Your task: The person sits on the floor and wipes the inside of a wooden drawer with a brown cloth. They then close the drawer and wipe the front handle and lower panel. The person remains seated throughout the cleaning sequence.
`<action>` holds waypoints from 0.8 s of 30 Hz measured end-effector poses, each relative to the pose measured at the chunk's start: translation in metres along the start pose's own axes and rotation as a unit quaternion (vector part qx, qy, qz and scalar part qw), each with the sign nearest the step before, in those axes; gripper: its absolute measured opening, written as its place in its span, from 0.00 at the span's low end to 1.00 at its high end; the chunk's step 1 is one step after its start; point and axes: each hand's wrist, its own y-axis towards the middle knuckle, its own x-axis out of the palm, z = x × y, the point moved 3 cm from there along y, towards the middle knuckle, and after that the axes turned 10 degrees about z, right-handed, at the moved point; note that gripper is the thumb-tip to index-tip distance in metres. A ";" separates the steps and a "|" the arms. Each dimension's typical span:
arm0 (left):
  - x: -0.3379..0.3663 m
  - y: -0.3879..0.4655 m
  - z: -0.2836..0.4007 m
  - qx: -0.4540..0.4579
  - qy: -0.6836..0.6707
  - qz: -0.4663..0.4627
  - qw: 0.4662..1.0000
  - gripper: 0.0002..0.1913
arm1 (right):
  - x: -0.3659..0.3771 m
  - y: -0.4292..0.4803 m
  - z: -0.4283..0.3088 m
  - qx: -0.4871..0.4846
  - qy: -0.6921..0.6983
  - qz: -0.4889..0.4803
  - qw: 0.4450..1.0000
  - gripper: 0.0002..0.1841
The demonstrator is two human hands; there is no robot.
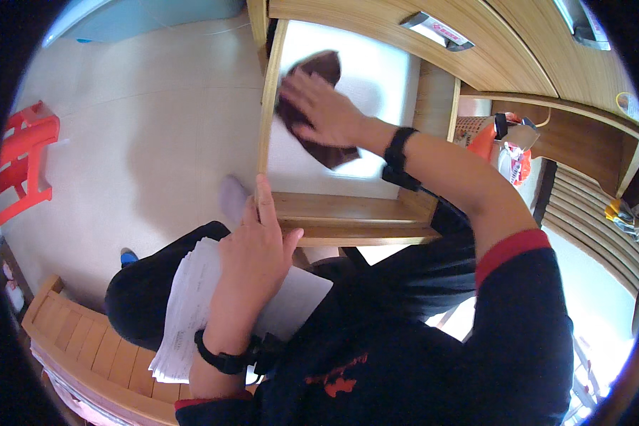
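Note:
A wooden drawer [346, 209] with a white bottom panel [378, 101] is pulled out before me. My right hand [325, 109] lies over a dark brown cloth [327, 152] inside it, pressing it against the panel near the left side. The hand is slightly blurred. At the drawer's near left corner, my left hand [255, 242] holds the edge, its index finger laid along the top of the side wall and its thumb by the front. Under the left wrist, a thick stack of printed papers [183, 309] rests on my lap. Both wrists wear black straps.
Above the drawer is a wooden cabinet front with a metal handle [437, 31]. A red plastic stool [29, 154] stands on the floor at left. A slatted wooden seat [93, 357] is at lower left. Bags and packages [511, 154] sit to the drawer's right.

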 end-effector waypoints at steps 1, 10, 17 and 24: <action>0.000 -0.001 0.000 -0.004 0.009 -0.006 1.000 0.48 | -0.001 -0.015 -0.002 -0.058 0.021 -0.078 0.995 0.40; 0.001 -0.008 -0.003 0.014 0.024 0.036 0.999 0.47 | -0.047 -0.049 0.146 0.485 -0.073 0.184 0.852 0.44; -0.001 -0.002 -0.001 -0.006 0.024 -0.021 0.999 0.48 | -0.007 -0.016 0.139 0.482 -0.100 0.221 0.842 0.37; -0.004 0.001 0.003 0.020 0.044 0.013 0.999 0.48 | -0.011 0.068 0.085 0.142 -0.157 0.315 0.925 0.12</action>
